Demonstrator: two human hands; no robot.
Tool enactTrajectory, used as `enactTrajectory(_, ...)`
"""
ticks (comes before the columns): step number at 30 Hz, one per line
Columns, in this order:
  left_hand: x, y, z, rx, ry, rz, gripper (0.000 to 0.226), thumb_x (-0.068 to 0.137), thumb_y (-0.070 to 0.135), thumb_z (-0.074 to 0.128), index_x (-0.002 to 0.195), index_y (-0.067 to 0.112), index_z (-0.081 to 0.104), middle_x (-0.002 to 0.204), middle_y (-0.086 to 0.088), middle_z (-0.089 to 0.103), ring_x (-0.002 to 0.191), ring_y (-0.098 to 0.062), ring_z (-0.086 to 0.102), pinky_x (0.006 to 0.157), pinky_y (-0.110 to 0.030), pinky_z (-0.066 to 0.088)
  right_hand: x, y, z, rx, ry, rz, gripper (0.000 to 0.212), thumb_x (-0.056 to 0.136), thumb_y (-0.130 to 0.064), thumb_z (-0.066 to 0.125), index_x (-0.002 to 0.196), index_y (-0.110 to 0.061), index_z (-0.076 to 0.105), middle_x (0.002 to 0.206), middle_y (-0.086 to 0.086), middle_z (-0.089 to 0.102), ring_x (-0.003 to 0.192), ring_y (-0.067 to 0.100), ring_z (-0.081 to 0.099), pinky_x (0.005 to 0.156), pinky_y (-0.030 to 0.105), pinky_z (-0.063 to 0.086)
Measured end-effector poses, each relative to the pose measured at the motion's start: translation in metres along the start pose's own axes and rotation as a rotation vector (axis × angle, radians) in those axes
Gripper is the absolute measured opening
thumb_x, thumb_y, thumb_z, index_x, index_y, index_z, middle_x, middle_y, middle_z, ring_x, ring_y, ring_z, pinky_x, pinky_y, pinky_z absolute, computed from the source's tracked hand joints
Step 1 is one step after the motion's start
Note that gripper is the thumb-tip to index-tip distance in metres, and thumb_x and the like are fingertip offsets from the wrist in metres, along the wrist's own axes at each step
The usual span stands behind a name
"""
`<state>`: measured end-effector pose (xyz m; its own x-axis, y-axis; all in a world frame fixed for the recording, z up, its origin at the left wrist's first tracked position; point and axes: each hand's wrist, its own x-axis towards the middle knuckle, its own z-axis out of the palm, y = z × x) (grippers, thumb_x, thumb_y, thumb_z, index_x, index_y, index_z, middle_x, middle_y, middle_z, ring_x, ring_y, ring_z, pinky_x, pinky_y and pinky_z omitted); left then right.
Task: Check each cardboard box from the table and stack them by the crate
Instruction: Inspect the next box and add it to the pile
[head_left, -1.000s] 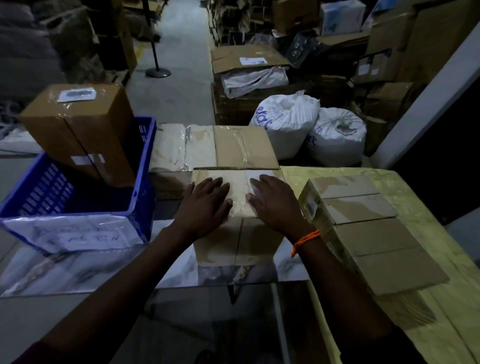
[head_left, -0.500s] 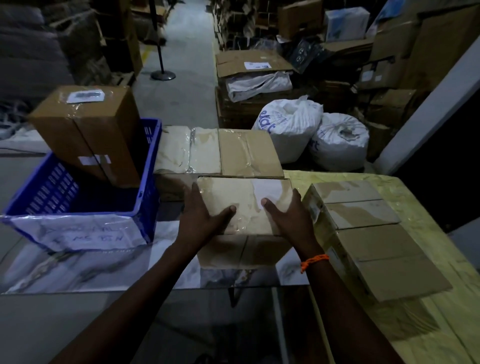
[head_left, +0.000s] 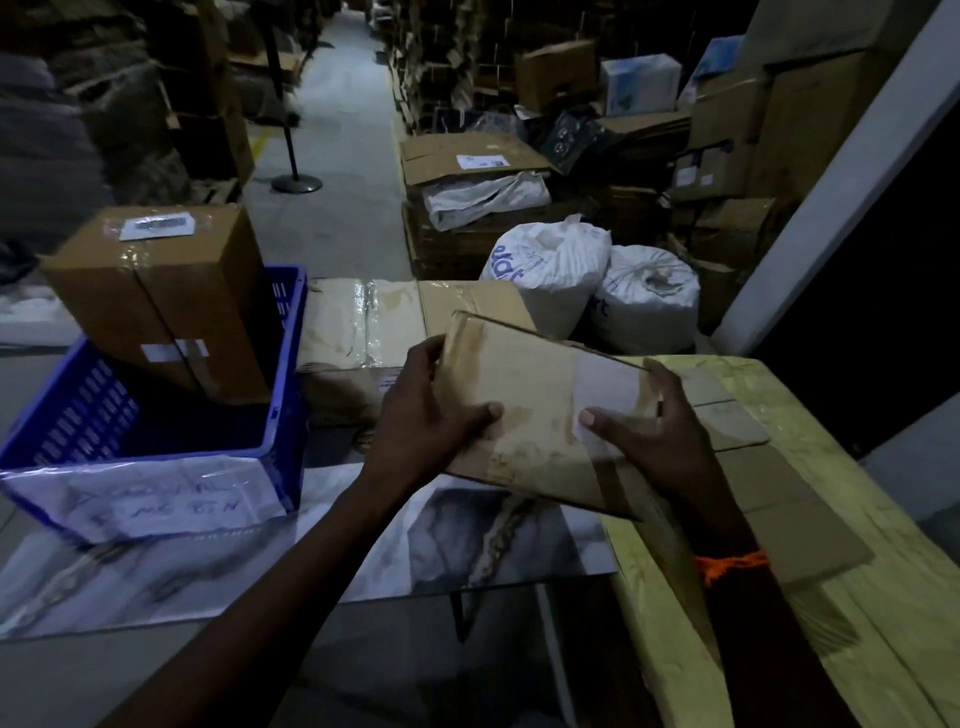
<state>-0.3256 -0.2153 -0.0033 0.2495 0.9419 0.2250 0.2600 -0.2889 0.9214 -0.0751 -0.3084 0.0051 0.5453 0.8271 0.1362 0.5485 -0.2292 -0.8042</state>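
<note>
A taped cardboard box (head_left: 540, 400) hangs tilted above the marble-patterned table (head_left: 218, 571). My left hand (head_left: 423, 415) grips its left side, thumb on top. My right hand (head_left: 657, 436) grips its right side, thumb on the white label. A blue plastic crate (head_left: 156, 457) stands at the left with a tall cardboard box (head_left: 156, 296) leaning inside it. Right of the crate lies a flat taped box (head_left: 384, 317). More flat boxes (head_left: 769, 493) lie on the yellow table, partly hidden by my right arm.
The yellow wooden table (head_left: 857, 597) fills the right side. Two white sacks (head_left: 597, 280) sit on the floor behind the tables. Stacked cartons (head_left: 472, 171) and cluttered shelves line an aisle with a post stand (head_left: 296, 182). A white pillar (head_left: 841, 182) rises at right.
Both hands moved from resting on top of the box to gripping its sides, then lifted it off the table and tilted it. The view shifted slightly.
</note>
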Motion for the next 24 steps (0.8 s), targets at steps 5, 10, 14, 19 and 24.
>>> enactTrajectory(5,0.016,0.027,0.003,-0.113,0.038,0.118,0.074,0.075,0.025,0.09,0.135,0.026,0.047,0.124,0.031,0.05,0.11,0.028,0.044,0.085,-0.003,0.043,0.003,-0.03,-0.035,0.037,0.146,-0.081,0.098,0.058,-0.061,0.091,0.14,-0.039,0.043,0.139,-0.005,0.057,0.124,0.02,0.057,0.099,0.048,0.054)
enactTrajectory(10,0.058,0.032,0.004,-0.116,0.106,0.124,0.095,0.07,0.025,0.093,0.148,0.031,0.038,0.138,0.017,0.049,0.12,0.0,0.051,0.098,-0.026,0.048,0.046,-0.043,-0.032,-0.051,0.163,-0.227,0.104,0.055,-0.059,0.094,0.141,-0.035,0.04,0.143,-0.002,0.055,0.126,0.022,0.055,0.098,0.047,0.053)
enactTrajectory(14,0.104,0.013,0.008,0.041,0.131,0.148,0.112,0.062,0.035,0.093,0.156,0.031,0.032,0.14,0.009,0.045,0.127,-0.015,0.051,0.105,-0.039,0.049,0.101,-0.039,-0.008,-0.066,0.147,-0.338,0.107,0.053,-0.046,0.099,0.141,-0.024,0.044,0.142,0.001,0.053,0.129,0.02,0.05,0.099,0.039,0.048)
enactTrajectory(19,0.149,-0.018,0.019,0.173,0.178,0.255,0.107,0.068,0.036,0.088,0.157,0.022,0.032,0.141,0.011,0.043,0.129,-0.011,0.046,0.104,-0.038,0.048,0.176,-0.023,0.024,0.002,0.115,-0.434,0.097,0.054,-0.034,0.101,0.133,-0.017,0.049,0.134,0.007,0.055,0.123,0.02,0.051,0.097,0.036,0.046)
enactTrajectory(24,0.182,-0.051,0.039,0.259,0.205,0.2,0.097,0.067,0.0,0.085,0.151,0.018,0.041,0.136,-0.005,0.049,0.123,-0.018,0.047,0.101,-0.047,0.049,0.231,0.002,0.062,0.055,0.078,-0.457,0.092,0.057,-0.031,0.1,0.132,-0.02,0.047,0.133,0.004,0.054,0.116,0.006,0.045,0.096,0.029,0.043)
